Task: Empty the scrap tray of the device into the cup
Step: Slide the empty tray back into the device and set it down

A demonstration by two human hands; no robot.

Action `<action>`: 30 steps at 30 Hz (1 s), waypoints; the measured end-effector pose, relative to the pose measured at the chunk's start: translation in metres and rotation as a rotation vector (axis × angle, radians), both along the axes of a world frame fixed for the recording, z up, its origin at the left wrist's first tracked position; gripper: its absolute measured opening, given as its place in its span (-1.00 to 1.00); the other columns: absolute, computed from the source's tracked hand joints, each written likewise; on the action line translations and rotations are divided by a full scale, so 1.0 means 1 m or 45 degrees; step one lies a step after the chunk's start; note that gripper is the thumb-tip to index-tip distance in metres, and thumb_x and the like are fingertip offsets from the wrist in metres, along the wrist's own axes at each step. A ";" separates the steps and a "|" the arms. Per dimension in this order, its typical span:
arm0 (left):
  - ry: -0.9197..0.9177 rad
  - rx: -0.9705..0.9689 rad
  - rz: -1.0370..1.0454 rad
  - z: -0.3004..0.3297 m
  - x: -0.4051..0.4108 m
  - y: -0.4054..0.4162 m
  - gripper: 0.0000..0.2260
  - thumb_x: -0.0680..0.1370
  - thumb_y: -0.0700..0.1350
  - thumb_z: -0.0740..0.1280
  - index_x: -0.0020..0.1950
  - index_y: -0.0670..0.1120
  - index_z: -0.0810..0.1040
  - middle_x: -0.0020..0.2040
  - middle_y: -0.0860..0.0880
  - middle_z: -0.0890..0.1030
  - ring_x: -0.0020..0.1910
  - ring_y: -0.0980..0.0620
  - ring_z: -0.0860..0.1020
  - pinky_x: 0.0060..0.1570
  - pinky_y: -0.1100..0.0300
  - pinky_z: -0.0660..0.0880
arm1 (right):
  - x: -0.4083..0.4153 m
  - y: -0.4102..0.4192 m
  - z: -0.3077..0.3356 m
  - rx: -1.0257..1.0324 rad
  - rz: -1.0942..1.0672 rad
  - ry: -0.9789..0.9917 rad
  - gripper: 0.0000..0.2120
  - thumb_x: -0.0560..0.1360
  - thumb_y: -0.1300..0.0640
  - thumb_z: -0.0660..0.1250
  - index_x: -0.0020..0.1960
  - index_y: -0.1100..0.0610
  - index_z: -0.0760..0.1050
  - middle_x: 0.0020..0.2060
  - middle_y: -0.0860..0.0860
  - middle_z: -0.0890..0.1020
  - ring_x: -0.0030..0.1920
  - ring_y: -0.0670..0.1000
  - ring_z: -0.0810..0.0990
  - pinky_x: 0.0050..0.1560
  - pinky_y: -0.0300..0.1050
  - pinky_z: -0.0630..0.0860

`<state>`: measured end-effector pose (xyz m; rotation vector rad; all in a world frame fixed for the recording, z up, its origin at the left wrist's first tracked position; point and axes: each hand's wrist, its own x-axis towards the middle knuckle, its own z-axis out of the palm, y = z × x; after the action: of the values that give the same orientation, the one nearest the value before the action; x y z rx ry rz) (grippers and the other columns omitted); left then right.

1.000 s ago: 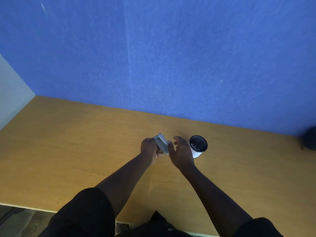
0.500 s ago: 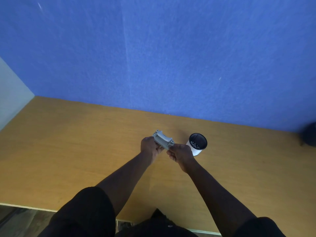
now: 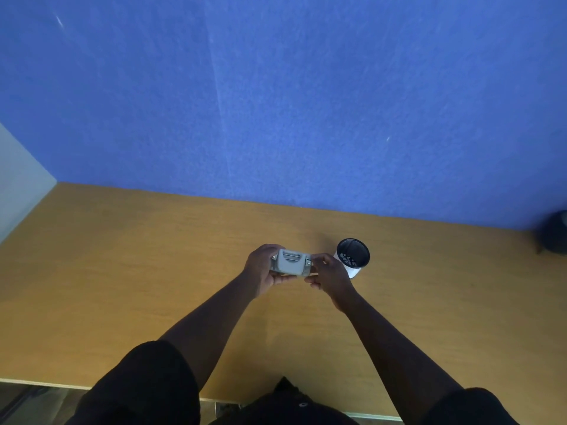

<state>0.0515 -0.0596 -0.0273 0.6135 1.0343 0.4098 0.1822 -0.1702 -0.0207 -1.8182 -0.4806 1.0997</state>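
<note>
Both hands hold the grey device point(image 3: 291, 263) between them, above the wooden table point(image 3: 122, 271). The left hand point(image 3: 263, 269) is closed around its left end, with the thumb under the near edge. The right hand point(image 3: 329, 273) pinches its right end with the fingertips. The long axis of the device runs left to right, almost level, and a broad grey face with a ribbed part is turned toward the camera. The device lies between the two grips, not beyond them. Just to the right of the right hand stands the cup point(image 3: 353, 256), upright, white outside and dark inside, with small pale scraps at the bottom. Behind the table rises a blue wall point(image 3: 306, 102).
</note>
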 end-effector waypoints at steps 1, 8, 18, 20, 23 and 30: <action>0.004 0.009 -0.016 0.000 0.000 0.000 -0.82 0.62 -0.21 0.20 -0.14 -0.14 0.52 -0.06 -0.26 0.58 -0.12 -0.28 0.60 -0.05 -0.28 0.55 | 0.001 0.000 0.000 0.000 0.005 -0.008 -0.87 0.58 0.04 0.26 -0.01 0.06 0.55 -0.16 0.08 0.71 -0.28 0.03 0.69 -0.31 -0.14 0.55; 0.036 0.072 -0.055 0.000 0.001 0.001 -0.85 0.61 -0.17 0.25 -0.11 -0.13 0.57 -0.03 -0.26 0.62 -0.10 -0.26 0.63 -0.16 -0.18 0.63 | 0.005 0.001 -0.007 -0.001 0.000 0.065 -0.89 0.59 0.06 0.27 -0.05 0.07 0.52 -0.16 0.08 0.70 -0.29 0.05 0.68 -0.32 -0.15 0.56; 0.145 0.307 -0.100 -0.010 0.006 0.000 -0.52 0.50 -0.08 0.45 0.38 -0.14 0.43 0.21 -0.16 0.60 0.07 -0.10 0.66 -0.28 0.10 0.62 | -0.009 0.011 -0.019 0.019 -0.089 0.451 -0.89 0.66 0.19 0.12 0.06 0.21 0.39 -0.06 0.23 0.68 -0.11 0.18 0.71 -0.11 -0.01 0.63; 0.256 0.362 -0.144 -0.012 0.009 0.001 -0.36 0.52 -0.13 0.41 0.53 -0.13 0.20 0.34 -0.16 0.50 0.19 -0.17 0.60 -0.21 0.05 0.61 | -0.012 0.014 -0.023 -0.003 -0.073 0.455 -0.91 0.65 0.22 0.12 0.07 0.22 0.37 -0.01 0.26 0.68 -0.09 0.18 0.71 -0.09 -0.01 0.63; 0.354 0.373 -0.112 -0.014 0.012 0.006 -0.40 0.52 -0.19 0.39 0.46 -0.11 0.15 0.30 -0.22 0.44 0.18 -0.20 0.57 -0.31 0.09 0.57 | -0.009 0.017 -0.027 -0.103 0.051 0.318 -0.82 0.63 0.19 0.13 0.16 0.23 0.41 0.02 0.17 0.68 -0.11 0.09 0.71 -0.18 -0.08 0.58; 0.616 0.633 -0.481 -0.022 0.022 0.016 -0.96 0.50 -0.27 0.36 -0.12 -0.18 0.51 -0.05 -0.26 0.58 -0.08 -0.19 0.62 -0.10 -0.12 0.61 | 0.000 0.030 -0.036 -0.199 0.165 0.074 -0.77 0.59 0.16 0.21 0.19 0.23 0.50 0.09 0.22 0.64 -0.04 0.15 0.65 -0.17 -0.04 0.56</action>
<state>0.0738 -0.0433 -0.0497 1.3786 1.2460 0.1811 0.1817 -0.1402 -0.0570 -1.9054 -0.4952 1.3063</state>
